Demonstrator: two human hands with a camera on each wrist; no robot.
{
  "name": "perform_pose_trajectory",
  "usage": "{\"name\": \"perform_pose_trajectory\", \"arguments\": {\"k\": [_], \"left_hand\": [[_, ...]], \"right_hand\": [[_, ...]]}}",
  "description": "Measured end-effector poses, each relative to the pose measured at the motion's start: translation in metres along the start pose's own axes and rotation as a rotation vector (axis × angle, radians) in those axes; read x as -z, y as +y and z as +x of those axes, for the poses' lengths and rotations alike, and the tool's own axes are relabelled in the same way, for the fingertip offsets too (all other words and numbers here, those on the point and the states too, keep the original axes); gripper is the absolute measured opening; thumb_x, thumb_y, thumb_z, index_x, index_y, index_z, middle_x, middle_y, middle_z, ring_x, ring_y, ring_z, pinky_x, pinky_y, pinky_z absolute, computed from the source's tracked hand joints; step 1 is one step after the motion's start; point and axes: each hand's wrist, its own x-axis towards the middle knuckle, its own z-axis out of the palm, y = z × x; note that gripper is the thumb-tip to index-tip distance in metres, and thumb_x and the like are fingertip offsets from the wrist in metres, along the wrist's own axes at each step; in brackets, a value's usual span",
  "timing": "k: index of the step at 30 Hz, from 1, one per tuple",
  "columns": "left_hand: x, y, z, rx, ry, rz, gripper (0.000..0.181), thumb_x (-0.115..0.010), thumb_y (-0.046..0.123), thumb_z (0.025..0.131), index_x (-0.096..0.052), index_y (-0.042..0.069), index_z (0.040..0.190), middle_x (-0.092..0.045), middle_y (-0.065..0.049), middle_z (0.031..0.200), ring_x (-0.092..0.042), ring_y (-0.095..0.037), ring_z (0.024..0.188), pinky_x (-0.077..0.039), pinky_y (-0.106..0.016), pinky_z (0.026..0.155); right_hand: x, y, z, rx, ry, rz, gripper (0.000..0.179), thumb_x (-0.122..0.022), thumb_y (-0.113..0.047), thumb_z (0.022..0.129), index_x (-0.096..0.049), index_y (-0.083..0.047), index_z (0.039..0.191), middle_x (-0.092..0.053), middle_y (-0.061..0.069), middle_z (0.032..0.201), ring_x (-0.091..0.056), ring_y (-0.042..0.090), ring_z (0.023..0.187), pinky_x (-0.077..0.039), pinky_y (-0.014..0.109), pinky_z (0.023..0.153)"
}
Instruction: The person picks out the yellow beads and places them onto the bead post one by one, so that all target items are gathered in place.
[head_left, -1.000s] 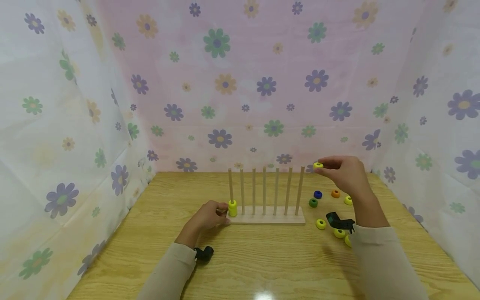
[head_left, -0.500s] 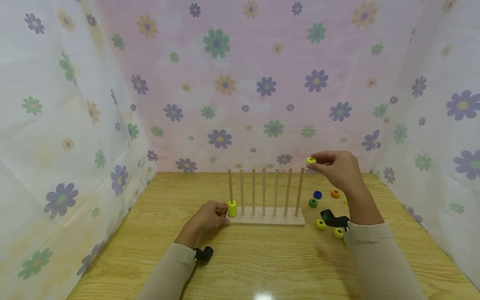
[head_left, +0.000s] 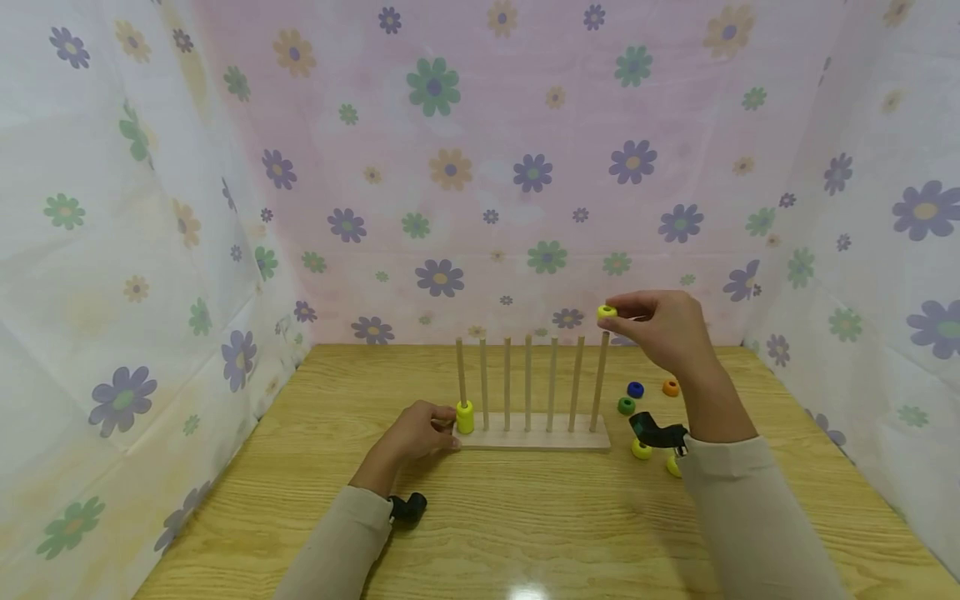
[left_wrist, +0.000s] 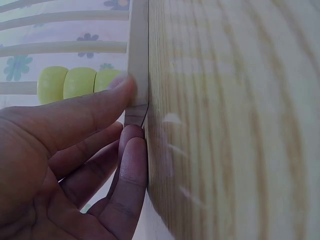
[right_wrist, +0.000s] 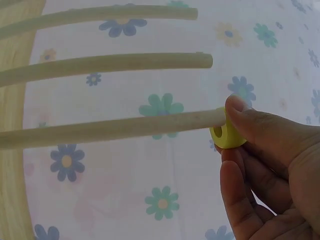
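Observation:
A wooden peg rack (head_left: 532, 438) with several upright pegs stands on the table. Three yellow beads (left_wrist: 80, 82) are stacked at the foot of its leftmost peg. My left hand (head_left: 417, 430) holds the rack's left end, thumb on the base's front and fingers at its end corner. Between thumb and fingers, my right hand (head_left: 670, 330) pinches another yellow bead (right_wrist: 231, 135). This bead is at the tip of the rightmost peg (head_left: 601, 379). In the right wrist view its hole shows just beside the peg tip, so the peg is not through it.
Right of the rack lie a blue bead (head_left: 636, 389), a green bead (head_left: 626, 406) and an orange bead (head_left: 671, 387). Loose yellow beads (head_left: 641, 450) lie nearer, partly hidden by the right wrist camera (head_left: 656, 431). Flowered cloth (head_left: 495, 167) encloses the table's back and sides.
My right hand has moved left and slightly up, bringing the yellow bead from right of the rack to the rightmost peg's tip. The left hand and the rack have stayed put.

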Motion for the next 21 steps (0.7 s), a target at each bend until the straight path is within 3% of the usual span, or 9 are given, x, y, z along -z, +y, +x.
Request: {"name": "perform_pose_trajectory", "arguments": {"k": [7, 16, 21], "left_hand": [[-0.001, 0.0, 0.0, 0.014, 0.004, -0.014, 0.055, -0.086, 0.013, 0.085, -0.069, 0.008, 0.137, -0.066, -0.015, 0.139, -0.067, -0.031, 0.119, -0.06, -0.041, 0.092], [-0.001, -0.002, 0.001, 0.024, 0.003, -0.023, 0.057, -0.087, 0.015, 0.085, -0.067, 0.005, 0.138, -0.066, -0.016, 0.139, -0.066, -0.034, 0.122, -0.059, -0.043, 0.095], [-0.001, 0.0, 0.0, 0.021, 0.008, -0.03, 0.056, -0.087, 0.014, 0.085, -0.068, 0.005, 0.137, -0.066, -0.016, 0.139, -0.067, -0.033, 0.121, -0.058, -0.044, 0.097]], "right_hand": [[-0.006, -0.01, 0.0, 0.047, -0.018, 0.01, 0.036, -0.08, -0.041, 0.092, -0.08, -0.018, 0.119, -0.078, 0.006, 0.109, -0.072, 0.022, 0.093, -0.057, 0.026, 0.07], [-0.016, -0.018, 0.003, 0.074, -0.037, 0.017, 0.033, -0.081, -0.037, 0.092, -0.08, -0.016, 0.117, -0.077, 0.007, 0.108, -0.072, 0.023, 0.094, -0.061, 0.04, 0.078], [-0.024, -0.025, 0.007, 0.112, -0.032, 0.012, 0.032, -0.082, -0.035, 0.091, -0.081, -0.016, 0.116, -0.078, 0.005, 0.105, -0.073, 0.022, 0.091, -0.061, 0.041, 0.077]]}}
